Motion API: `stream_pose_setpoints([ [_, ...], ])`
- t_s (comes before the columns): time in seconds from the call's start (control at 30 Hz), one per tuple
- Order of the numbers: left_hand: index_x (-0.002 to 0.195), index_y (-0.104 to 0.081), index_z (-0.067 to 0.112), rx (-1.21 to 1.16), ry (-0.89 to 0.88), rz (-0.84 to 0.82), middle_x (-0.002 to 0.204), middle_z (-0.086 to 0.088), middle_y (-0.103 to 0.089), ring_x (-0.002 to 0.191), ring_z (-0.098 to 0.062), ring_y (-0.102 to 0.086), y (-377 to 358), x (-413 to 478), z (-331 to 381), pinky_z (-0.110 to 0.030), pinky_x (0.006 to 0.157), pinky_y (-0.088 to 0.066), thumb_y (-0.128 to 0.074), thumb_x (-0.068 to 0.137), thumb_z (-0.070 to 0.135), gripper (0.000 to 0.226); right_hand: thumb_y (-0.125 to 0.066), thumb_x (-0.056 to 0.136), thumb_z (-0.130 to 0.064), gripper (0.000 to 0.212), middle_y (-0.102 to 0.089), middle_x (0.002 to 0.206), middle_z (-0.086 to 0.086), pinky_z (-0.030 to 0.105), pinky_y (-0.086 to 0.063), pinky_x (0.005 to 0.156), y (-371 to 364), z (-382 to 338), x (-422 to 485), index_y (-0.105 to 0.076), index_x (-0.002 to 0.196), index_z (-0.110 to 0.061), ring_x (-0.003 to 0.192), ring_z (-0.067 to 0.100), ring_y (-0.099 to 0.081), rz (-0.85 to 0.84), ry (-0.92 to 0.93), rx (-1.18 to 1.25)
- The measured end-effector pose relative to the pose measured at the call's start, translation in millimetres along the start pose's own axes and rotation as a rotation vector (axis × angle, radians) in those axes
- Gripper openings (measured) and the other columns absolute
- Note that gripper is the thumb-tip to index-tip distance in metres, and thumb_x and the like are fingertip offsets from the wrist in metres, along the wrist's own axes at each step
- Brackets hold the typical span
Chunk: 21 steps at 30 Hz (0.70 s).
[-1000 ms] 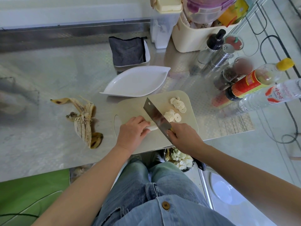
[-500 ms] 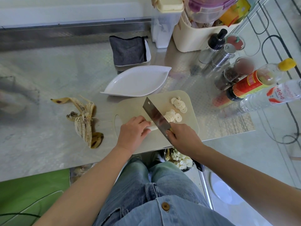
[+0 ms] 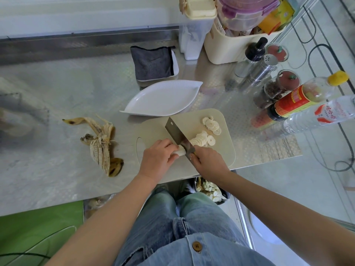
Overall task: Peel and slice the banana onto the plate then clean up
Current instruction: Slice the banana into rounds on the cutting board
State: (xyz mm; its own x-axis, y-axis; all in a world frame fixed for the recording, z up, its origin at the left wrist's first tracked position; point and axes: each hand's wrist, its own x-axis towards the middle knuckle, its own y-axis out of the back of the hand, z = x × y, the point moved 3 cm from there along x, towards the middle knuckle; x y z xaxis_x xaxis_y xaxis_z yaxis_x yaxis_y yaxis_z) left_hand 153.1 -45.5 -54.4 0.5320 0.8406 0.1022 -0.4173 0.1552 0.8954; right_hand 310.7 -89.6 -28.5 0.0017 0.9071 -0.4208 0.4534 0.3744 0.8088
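On the cutting board (image 3: pixel 221 150) a short stub of peeled banana (image 3: pixel 180 151) is pinned under the left hand (image 3: pixel 158 160), curled closed around it, while the handle of a cleaver (image 3: pixel 179 136) is gripped in the right hand (image 3: pixel 208 163). The blade is set into the banana just beside the left fingertips (image 3: pixel 172 156).

With so little of the stub left, a cut finger is judged the main risk: it would be caused by the fingertips not being drawn back as the blade is brought down, or by the soft stub slipping from under the hand. The cut slices (image 3: pixel 201 140) are piled on the board just beyond the blade, with a second cluster (image 3: pixel 211 124) nearer the board's far right corner; some could be smeared or pushed off the board's edge when they are swept toward the white leaf-shaped plate (image 3: pixel 163 98), which lies touching the board's far edge and holds nothing as yet. The peel (image 3: pixel 100 144) is left on the counter (image 3: pixel 57 93) well to the left of the board and has yet to be cleared away.

To the right of the board, a clear bottle (image 3: pixel 326 114) with a white and red label bearing characters is seen, but these cannot be read. A red and yellow label is carried by a yellow-capped bottle (image 3: pixel 307 93) beside it; its print is too small to be made out.
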Motion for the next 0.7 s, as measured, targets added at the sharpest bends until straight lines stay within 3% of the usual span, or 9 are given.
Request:
stream_pose_setpoints([
  [0.13, 0.086, -0.070, 0.020, 0.010, -0.009, 0.013, 0.085, 0.006, -0.063, 0.073, -0.017, -0.059, 1.1, 0.5, 1.1, -0.022, 0.047, -0.036, -0.084, 0.067, 0.023, 0.023, -0.041, 0.095, -0.022, 0.019, -0.055, 0.075, 0.001, 0.029, -0.033, 0.059, 17.5, 0.5, -5.5, -0.057, 0.099, -0.014, 0.071, 0.023, -0.052, 0.043, 0.033, 0.002],
  [0.3, 0.084, -0.068, 0.018, 0.027, -0.005, 0.016, 0.084, 0.004, -0.063, 0.071, -0.018, -0.059, 0.4, 0.0, -0.1, -0.024, 0.045, -0.040, -0.084, 0.067, 0.024, 0.025, -0.042, 0.096, -0.022, 0.015, -0.048, 0.070, 0.000, 0.026, -0.026, 0.049, 29.2, 1.5, -15.4, -0.042, 0.081, -0.018, 0.064, 0.021, -0.047, 0.011, 0.043, -0.023],
  [0.47, 0.084, -0.067, 0.017, 0.024, 0.001, 0.016, 0.083, 0.003, -0.064, 0.070, -0.018, -0.060, 0.1, 0.1, -1.1, -0.027, 0.044, -0.046, -0.085, 0.066, 0.025, 0.026, -0.042, 0.096, -0.024, 0.019, -0.048, 0.070, -0.001, 0.031, -0.029, 0.054, 25.4, 2.6, -20.6, -0.041, 0.079, -0.018, 0.065, 0.021, -0.047, -0.018, 0.031, -0.025],
  [0.7, 0.083, -0.068, 0.018, 0.022, -0.010, 0.027, 0.082, 0.004, -0.062, 0.070, -0.017, -0.058, 0.2, -0.6, -1.2, -0.022, 0.045, -0.035, -0.085, 0.066, 0.023, 0.025, -0.040, 0.097, -0.023, 0.017, -0.048, 0.072, 0.000, 0.027, -0.028, 0.051, 24.8, 0.3, -19.0, -0.040, 0.081, -0.018, 0.065, 0.021, -0.047, -0.016, 0.040, -0.044],
])
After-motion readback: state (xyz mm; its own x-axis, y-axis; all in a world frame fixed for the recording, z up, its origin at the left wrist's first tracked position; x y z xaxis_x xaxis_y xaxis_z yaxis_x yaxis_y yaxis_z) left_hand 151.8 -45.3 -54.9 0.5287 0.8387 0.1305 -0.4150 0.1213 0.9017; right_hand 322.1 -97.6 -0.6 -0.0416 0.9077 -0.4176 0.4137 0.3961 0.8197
